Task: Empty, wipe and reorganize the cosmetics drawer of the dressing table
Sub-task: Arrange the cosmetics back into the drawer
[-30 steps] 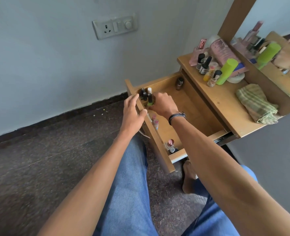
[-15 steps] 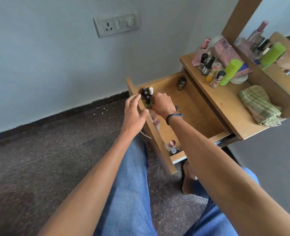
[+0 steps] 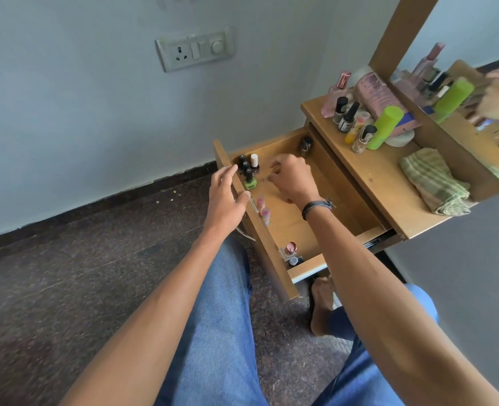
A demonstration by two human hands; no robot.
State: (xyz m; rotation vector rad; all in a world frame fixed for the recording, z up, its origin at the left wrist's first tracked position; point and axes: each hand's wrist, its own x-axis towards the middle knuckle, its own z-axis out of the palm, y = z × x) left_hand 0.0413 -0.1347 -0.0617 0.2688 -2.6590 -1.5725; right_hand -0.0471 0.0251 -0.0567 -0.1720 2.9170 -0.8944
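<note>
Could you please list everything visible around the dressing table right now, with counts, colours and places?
Drawer: one, wooden, pulled open.
Nail polish bottles: about five, mostly black caps, one white cap, one green bottle; drawer's far-left corner.
Pink bottles: two, along the drawer's front wall.
Dark bottle: one, drawer's far-right corner.
Small cosmetics: a few, pink and dark, drawer's near corner.
Tabletop cosmetics: a cluster, mixed colours, table's far end.
Green tube: one, tabletop.
Cloth: one, green striped, folded on tabletop.
Wall socket: one, white.
Left hand: on the drawer front.
Right hand: blurred, over the drawer.
</note>
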